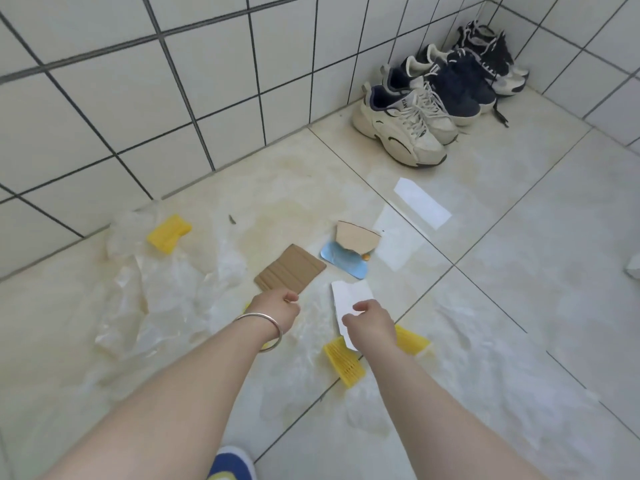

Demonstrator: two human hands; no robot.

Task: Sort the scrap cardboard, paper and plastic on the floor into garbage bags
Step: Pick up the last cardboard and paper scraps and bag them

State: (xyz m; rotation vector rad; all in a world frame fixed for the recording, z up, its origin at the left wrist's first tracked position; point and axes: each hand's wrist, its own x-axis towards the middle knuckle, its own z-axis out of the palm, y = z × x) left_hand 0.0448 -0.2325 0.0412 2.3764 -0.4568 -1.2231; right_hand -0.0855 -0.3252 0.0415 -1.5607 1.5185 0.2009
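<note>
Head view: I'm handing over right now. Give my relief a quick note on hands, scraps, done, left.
Right hand pinches a white paper piece.
Left hand, curled, holds nothing, hovering by the brown cardboard.
On the floor: tan card scrap over blue piece, white paper strips, yellow scraps, clear plastic film.
No bags in view; nearly all scrap remains unsorted.

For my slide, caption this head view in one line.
Right hand pinches a white paper scrap while the left hand reaches toward brown cardboard amid scattered clear plastic.
</note>
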